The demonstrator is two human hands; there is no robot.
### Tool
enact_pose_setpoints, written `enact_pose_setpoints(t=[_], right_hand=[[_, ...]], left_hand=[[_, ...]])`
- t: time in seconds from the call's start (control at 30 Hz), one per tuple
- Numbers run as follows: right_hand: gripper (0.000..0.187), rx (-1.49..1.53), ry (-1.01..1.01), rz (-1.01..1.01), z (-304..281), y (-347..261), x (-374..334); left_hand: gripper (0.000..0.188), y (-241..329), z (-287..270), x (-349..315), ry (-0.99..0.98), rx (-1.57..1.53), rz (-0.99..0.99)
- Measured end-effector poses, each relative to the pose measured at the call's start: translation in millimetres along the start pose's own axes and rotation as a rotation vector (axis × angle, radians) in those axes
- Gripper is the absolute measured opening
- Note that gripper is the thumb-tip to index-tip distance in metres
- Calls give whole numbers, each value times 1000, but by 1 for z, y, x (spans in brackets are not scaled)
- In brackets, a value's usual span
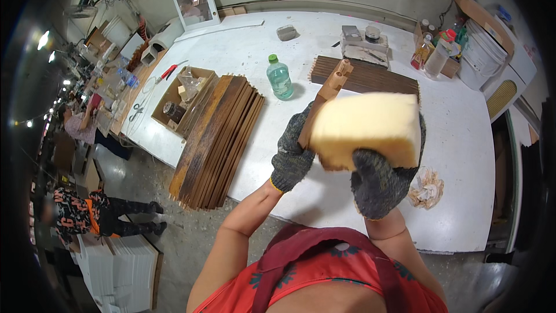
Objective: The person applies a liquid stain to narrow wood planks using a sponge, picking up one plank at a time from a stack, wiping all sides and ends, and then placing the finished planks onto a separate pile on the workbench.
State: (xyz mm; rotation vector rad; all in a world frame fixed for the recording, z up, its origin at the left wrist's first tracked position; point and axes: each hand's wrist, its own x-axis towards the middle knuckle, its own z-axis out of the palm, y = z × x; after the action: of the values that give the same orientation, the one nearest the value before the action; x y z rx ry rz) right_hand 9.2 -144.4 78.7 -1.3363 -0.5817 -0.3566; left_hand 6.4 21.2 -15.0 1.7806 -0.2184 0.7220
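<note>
Both my hands wear dark grey knit gloves. My left hand [293, 153] is closed round a narrow brown wooden slat [331, 85], held tilted above the white table [324, 208]. My right hand [379, 184] grips a big cream-coloured sponge block [365, 122], with the thumb across its near face and the fingers mostly hidden behind it. The sponge's left end meets the slat and covers part of it. To the left lies a stack of dark brown slats [217, 145]. Beyond the sponge is a second row of brown slats [370, 76].
A green-capped bottle [280, 81] stands mid-table. Left of it is a cardboard box [162, 113] holding small items. A crumpled stained rag [427, 190] lies at right. Bottles [435, 61] and a white bucket [480, 52] stand far right. Two people are off to the left.
</note>
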Motion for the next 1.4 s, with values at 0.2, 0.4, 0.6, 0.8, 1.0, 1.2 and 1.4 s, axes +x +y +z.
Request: enact_pose_setpoints(t=[0.2,0.4,0.6,0.8,1.0,1.2,1.4], right_hand=[[62,-249,-9,-175,-8,8,-8],[45,-855,187,-609,-38,27,43],[57,-26,128,-57,-4,7,41],[86,-216,-316,-91,-6,-3,6],[45,-709,80,-465,-33,23,15],[33,-34,77,-261,-5,33,63],[40,-652,54,-605,-8,23,41]], left_hand=[[55,-13,0,-6,-76,86,63],[52,21,11,6,-29,150,-175],[49,28,10,6,47,184,-242],[41,6,0,7,-92,130,318],[27,34,5,7,76,119,-363],[29,22,9,2,109,87,-184],[32,42,8,0,89,217,-378]])
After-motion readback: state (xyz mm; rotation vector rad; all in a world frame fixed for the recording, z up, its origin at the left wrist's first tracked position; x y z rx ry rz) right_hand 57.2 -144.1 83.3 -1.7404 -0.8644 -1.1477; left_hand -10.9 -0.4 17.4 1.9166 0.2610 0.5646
